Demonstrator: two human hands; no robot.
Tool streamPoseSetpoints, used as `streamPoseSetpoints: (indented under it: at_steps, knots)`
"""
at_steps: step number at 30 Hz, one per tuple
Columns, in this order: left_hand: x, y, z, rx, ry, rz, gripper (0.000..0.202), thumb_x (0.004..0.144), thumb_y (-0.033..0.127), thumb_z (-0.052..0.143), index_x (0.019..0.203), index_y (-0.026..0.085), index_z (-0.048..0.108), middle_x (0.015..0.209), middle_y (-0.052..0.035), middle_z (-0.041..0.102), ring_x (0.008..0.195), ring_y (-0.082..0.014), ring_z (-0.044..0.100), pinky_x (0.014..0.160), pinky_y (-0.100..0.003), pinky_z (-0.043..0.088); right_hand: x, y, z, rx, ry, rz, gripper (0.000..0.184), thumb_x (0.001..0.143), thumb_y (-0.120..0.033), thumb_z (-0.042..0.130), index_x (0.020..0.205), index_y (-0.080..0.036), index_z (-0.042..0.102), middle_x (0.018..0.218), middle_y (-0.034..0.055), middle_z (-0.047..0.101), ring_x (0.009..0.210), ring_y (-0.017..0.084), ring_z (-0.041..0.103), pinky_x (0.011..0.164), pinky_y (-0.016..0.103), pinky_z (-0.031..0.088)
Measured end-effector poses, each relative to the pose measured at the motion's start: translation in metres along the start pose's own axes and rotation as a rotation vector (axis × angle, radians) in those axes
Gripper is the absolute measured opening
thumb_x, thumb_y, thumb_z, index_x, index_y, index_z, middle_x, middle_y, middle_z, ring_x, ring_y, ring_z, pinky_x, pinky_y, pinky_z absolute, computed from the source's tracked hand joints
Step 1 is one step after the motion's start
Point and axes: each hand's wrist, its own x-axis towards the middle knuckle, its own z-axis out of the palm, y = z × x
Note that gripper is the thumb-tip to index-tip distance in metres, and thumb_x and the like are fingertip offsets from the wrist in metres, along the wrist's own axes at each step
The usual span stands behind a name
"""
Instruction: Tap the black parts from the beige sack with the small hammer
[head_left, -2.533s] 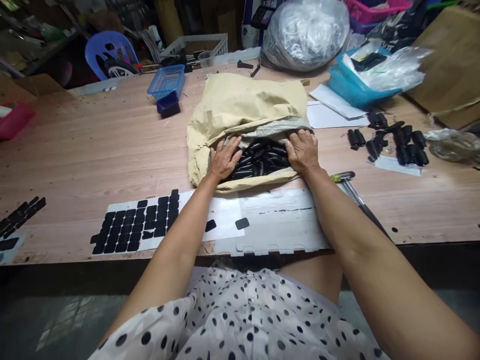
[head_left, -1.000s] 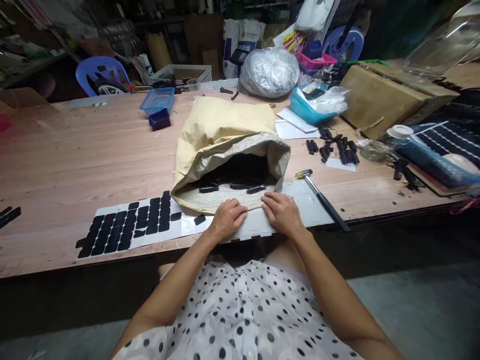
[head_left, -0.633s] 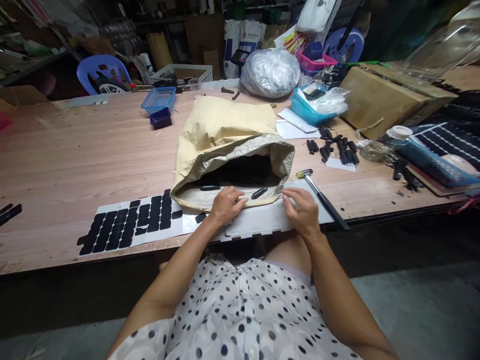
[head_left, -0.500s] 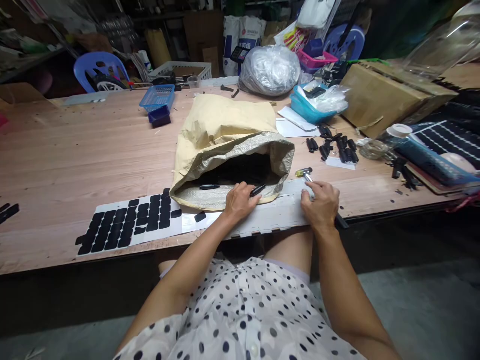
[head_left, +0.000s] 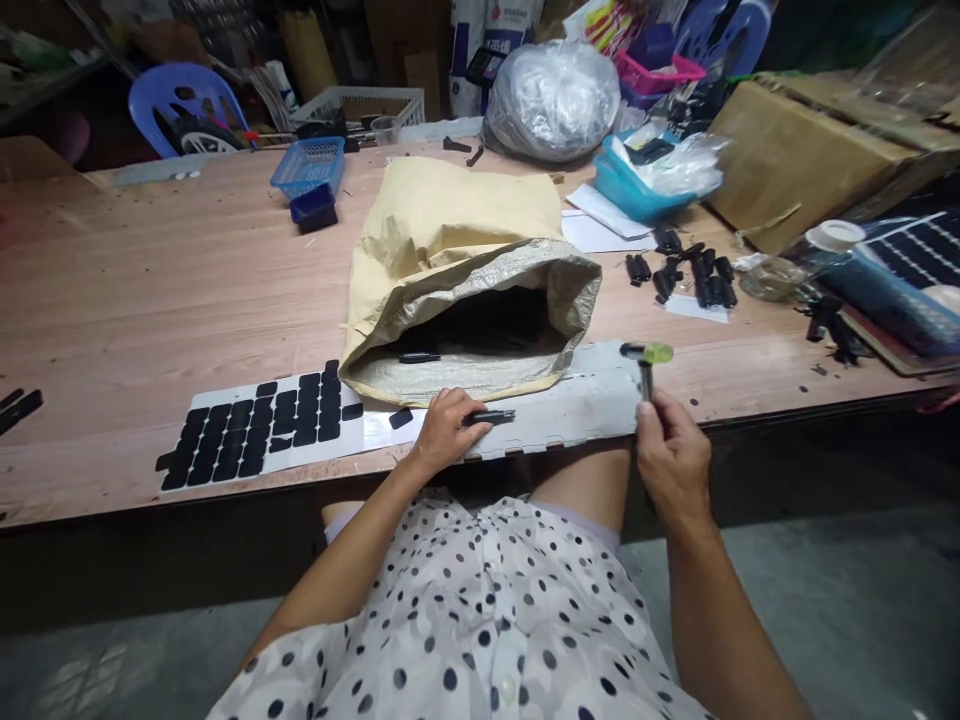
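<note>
Head view: left hand [head_left: 444, 432] pinches a black part [head_left: 489, 417] beside the sack [head_left: 480, 270]; right hand [head_left: 673, 455] grips a small hammer [head_left: 646, 360] upright.

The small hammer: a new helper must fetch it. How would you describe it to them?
Start at the big tan sack lying open in the middle of the wooden table. Just right of its mouth, at the table's near edge, the right hand holds the small hammer upright. Its head has one yellow-green end and one black end, unlike the all-black parts nearby.
</note>
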Motion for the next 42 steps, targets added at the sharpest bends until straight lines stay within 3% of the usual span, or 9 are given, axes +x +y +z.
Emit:
streamPoseSetpoints:
  at_steps: [4, 7, 11, 13, 16, 22, 34, 38, 42]
  knots:
    - [0.002, 0.004, 0.004, 0.002, 0.016, -0.044, 0.014, 0.082, 0.027, 0.076, 0.095, 0.024, 0.075, 0.086, -0.0025, 0.067, 0.089, -0.0225, 0.058, 0.086, -0.038, 0.046, -0.046, -0.033, 0.005, 0.087, -0.234, -0.172, 0.031, 0.098, -0.041, 0.051, 0.112, -0.023, 0.072, 0.097, 0.0076, 0.073, 0.091, 0.022, 0.067, 0.085, 0.036, 0.056]
    - [0.003, 0.009, 0.003, 0.011, 0.009, -0.075, 0.012, 0.081, 0.028, 0.076, 0.093, 0.025, 0.075, 0.086, -0.002, 0.067, 0.091, -0.0228, 0.058, 0.089, -0.039, 0.044, -0.066, -0.042, 0.018, 0.101, -0.29, -0.265, 0.03, 0.1, -0.037, 0.048, 0.115, -0.023, 0.071, 0.097, 0.0083, 0.074, 0.091, 0.021, 0.069, 0.084, 0.035, 0.058]
    - [0.003, 0.013, -0.001, -0.006, -0.025, -0.132, 0.012, 0.08, 0.028, 0.076, 0.092, 0.026, 0.076, 0.085, -0.0012, 0.067, 0.092, -0.0226, 0.058, 0.093, -0.04, 0.041, -0.076, -0.047, 0.03, 0.111, -0.313, -0.328, 0.036, 0.102, -0.03, 0.045, 0.132, -0.023, 0.065, 0.111, 0.0098, 0.074, 0.102, 0.022, 0.069, 0.089, 0.035, 0.059]
    - [0.003, 0.014, -0.002, -0.017, -0.039, -0.149, 0.012, 0.08, 0.029, 0.076, 0.092, 0.026, 0.077, 0.085, -0.0012, 0.067, 0.093, -0.0228, 0.058, 0.094, -0.041, 0.04, -0.077, -0.051, 0.033, 0.104, -0.322, -0.351, 0.041, 0.102, -0.028, 0.043, 0.14, -0.025, 0.06, 0.113, 0.01, 0.073, 0.104, 0.021, 0.069, 0.091, 0.035, 0.058]
    - [0.005, 0.016, -0.003, -0.029, -0.044, -0.16, 0.012, 0.081, 0.03, 0.075, 0.093, 0.027, 0.077, 0.086, -0.0013, 0.067, 0.095, -0.0232, 0.058, 0.095, -0.041, 0.04, -0.077, -0.057, 0.035, 0.07, -0.333, -0.379, 0.045, 0.103, -0.025, 0.041, 0.145, -0.026, 0.056, 0.103, 0.009, 0.071, 0.093, 0.02, 0.068, 0.086, 0.032, 0.058]
    - [0.006, 0.018, 0.001, -0.03, -0.05, -0.163, 0.01, 0.082, 0.03, 0.074, 0.091, 0.027, 0.077, 0.086, -0.0014, 0.067, 0.094, -0.0227, 0.057, 0.096, -0.041, 0.039, -0.074, -0.062, 0.035, -0.097, -0.354, -0.392, 0.044, 0.104, -0.028, 0.037, 0.139, -0.027, 0.062, 0.082, 0.0045, 0.061, 0.072, 0.017, 0.062, 0.069, 0.027, 0.054]
    - [0.01, 0.021, -0.001, -0.041, -0.077, -0.182, 0.008, 0.082, 0.026, 0.072, 0.089, 0.026, 0.076, 0.087, -0.0015, 0.066, 0.095, -0.0219, 0.057, 0.096, -0.041, 0.038, -0.073, -0.074, 0.036, -0.115, -0.427, -0.447, 0.043, 0.103, -0.027, 0.038, 0.138, -0.028, 0.063, 0.082, 0.0035, 0.059, 0.07, 0.016, 0.06, 0.064, 0.025, 0.05]
    - [0.009, 0.021, 0.0, -0.047, -0.065, -0.172, 0.012, 0.08, 0.026, 0.074, 0.092, 0.026, 0.076, 0.086, -0.001, 0.066, 0.095, -0.0225, 0.058, 0.096, -0.041, 0.039, -0.059, -0.069, 0.034, -0.14, -0.338, -0.401, 0.043, 0.103, -0.03, 0.038, 0.138, -0.027, 0.062, 0.088, 0.0054, 0.064, 0.078, 0.018, 0.064, 0.07, 0.027, 0.051]
    - [0.007, 0.021, 0.0, -0.041, -0.067, -0.165, 0.013, 0.08, 0.026, 0.072, 0.092, 0.025, 0.076, 0.088, -0.0015, 0.066, 0.096, -0.0232, 0.057, 0.096, -0.042, 0.039, -0.03, -0.052, 0.038, -0.312, -0.219, -0.348, 0.038, 0.1, -0.032, 0.044, 0.129, -0.024, 0.068, 0.093, 0.0082, 0.066, 0.082, 0.021, 0.06, 0.07, 0.03, 0.047]
